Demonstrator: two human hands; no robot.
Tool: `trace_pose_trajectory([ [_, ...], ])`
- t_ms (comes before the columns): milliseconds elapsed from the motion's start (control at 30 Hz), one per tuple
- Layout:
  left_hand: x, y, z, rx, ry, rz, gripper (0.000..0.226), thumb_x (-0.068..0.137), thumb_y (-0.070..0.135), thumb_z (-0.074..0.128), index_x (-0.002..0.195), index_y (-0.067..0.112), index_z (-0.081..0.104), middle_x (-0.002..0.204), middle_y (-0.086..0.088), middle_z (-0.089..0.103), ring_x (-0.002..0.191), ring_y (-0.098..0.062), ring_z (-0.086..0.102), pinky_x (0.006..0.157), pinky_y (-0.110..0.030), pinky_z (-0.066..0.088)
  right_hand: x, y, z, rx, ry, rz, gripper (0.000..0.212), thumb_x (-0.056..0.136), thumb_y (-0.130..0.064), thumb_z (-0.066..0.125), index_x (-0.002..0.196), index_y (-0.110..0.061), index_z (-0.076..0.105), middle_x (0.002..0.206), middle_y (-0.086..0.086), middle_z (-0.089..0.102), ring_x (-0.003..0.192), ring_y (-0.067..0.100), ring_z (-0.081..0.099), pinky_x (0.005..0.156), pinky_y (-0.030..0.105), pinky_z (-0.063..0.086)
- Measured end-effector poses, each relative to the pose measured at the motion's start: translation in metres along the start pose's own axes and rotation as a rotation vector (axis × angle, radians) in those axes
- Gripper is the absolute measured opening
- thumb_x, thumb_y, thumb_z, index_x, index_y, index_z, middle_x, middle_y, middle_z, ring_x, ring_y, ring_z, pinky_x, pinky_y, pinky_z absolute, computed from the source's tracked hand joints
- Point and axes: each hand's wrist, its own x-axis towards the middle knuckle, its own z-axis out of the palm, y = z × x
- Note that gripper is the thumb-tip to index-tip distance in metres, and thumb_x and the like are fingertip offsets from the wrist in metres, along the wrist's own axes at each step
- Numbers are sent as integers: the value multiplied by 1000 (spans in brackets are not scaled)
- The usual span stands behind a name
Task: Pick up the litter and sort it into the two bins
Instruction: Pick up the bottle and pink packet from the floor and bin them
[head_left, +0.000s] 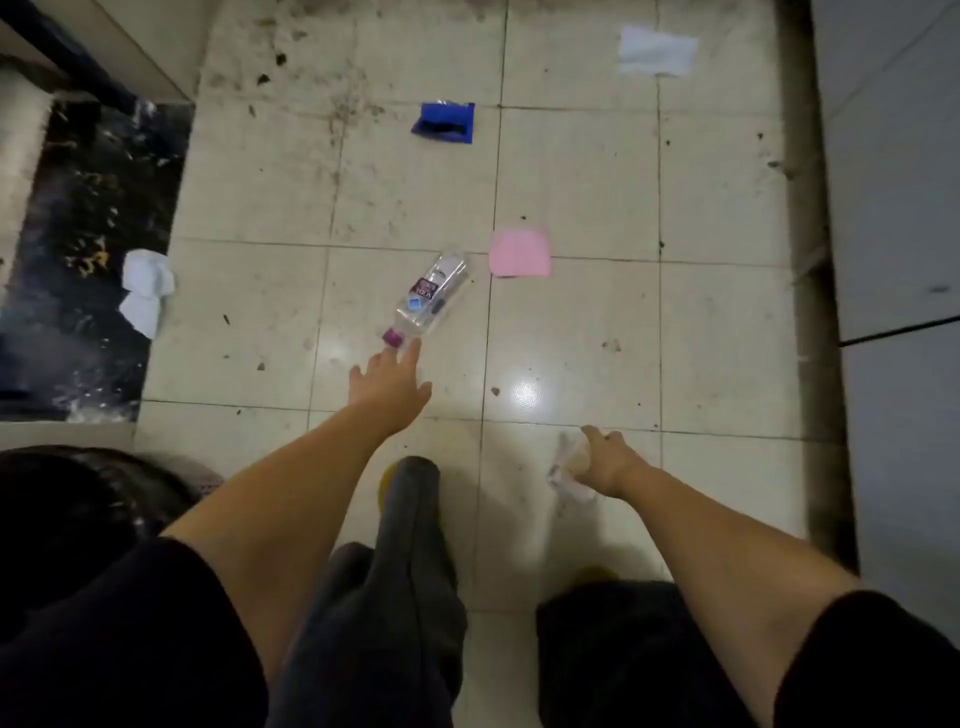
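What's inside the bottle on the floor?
The bottle looks clear and mostly empty; you can see the tiles through it. Its label hides the middle part, and the picture is too blurry to tell if a few drops remain.

Left hand (390, 382) spread, fingertips at purple cap of clear bottle (432, 293) lying on tiled floor (571, 338). Right hand (605, 460) grips crumpled clear wrapper (567, 467).

Clear plastic bottle (429, 299) lying on its side, purple cap toward me. Pink paper (519, 252) just beside it, blue wrapper (444, 122) and white sheet (656, 51) farther off, crumpled tissue (146, 289) left.
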Motion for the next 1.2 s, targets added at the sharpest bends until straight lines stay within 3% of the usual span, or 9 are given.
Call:
trace_pose_trajectory([
  [200, 90, -17, 63, 37, 105, 45, 76, 92, 38, 52, 151, 24, 7, 158, -16, 18, 146, -33, 21, 116, -54, 28, 83, 0, 55, 52, 146, 57, 91, 79, -24, 73, 146, -32, 12, 155, 12, 7, 139, 37, 23, 108, 52, 37],
  [333, 132, -30, 63, -96, 154, -96, 90, 90, 36, 59, 152, 26, -5, 161, -14, 5, 149, -33, 11, 116, -54, 28, 97, 3, 89, 34, 322, 120, 99, 79, -18, 73, 149, -30, 4, 158, 11, 0, 145, 34, 12, 111, 56, 35],
  [567, 159, -34, 84, -403, 18, -263, 113, 81, 31, 72, 149, 32, -18, 139, -22, 38, 119, -37, 51, 94, -54, 52, 116, 15, 51, 88, 395, 51, 47, 86, -13, 62, 128, -10, 43, 128, 12, 46, 117, 24, 49, 99, 29, 43],
  [667, 167, -34, 91, -535, 3, -307, 101, 83, 25, 67, 151, 27, -7, 140, -20, 43, 118, -38, 53, 89, -53, 55, 124, 13, 24, -12, 310, -20, 13, 93, -10, 51, 103, -14, 58, 118, 11, 58, 107, 23, 58, 90, 25, 43],
  [733, 169, -33, 87, -594, 27, -321, 72, 84, 24, 62, 145, 19, 23, 128, -17, 54, 106, -35, 60, 81, -49, 59, 134, 7, 5, -40, 336, -73, 18, 92, -10, 50, 90, -23, 62, 112, 10, 61, 97, 22, 61, 82, 21, 41],
  [833, 164, -33, 67, -581, 132, -265, 29, 89, 26, 56, 109, 7, 55, 104, -14, 62, 87, -26, 61, 75, -37, 56, 148, -26, -42, 3, 417, -153, 22, 93, -9, 47, 101, -9, 68, 106, 11, 52, 99, 32, 60, 84, 30, 44],
  [1000, 151, -43, 26, -696, 334, -258, 21, 94, 31, 51, 93, 10, 54, 74, -1, 50, 66, -14, 49, 58, -22, 40, 182, -112, -128, 15, 589, -354, 24, 90, -11, 53, 106, -8, 70, 138, 14, 46, 124, 33, 45, 102, 38, 41],
  [1133, 135, -52, 14, -746, 420, -276, 20, 94, 33, 51, 91, 13, 52, 69, 2, 48, 61, -12, 47, 53, -19, 39, 219, -164, -156, -121, 452, -403, 27, 90, -10, 52, 104, -18, 73, 163, -1, 4, 149, 29, 2, 119, 52, 17],
  [1200, 127, -56, 15, -746, 426, -287, 21, 95, 33, 50, 90, 12, 52, 69, 2, 48, 60, -13, 46, 53, -21, 39, 238, -176, -157, -159, 383, -382, 28, 89, -7, 53, 100, -22, 73, 163, -5, -6, 150, 30, -5, 119, 57, 13],
])
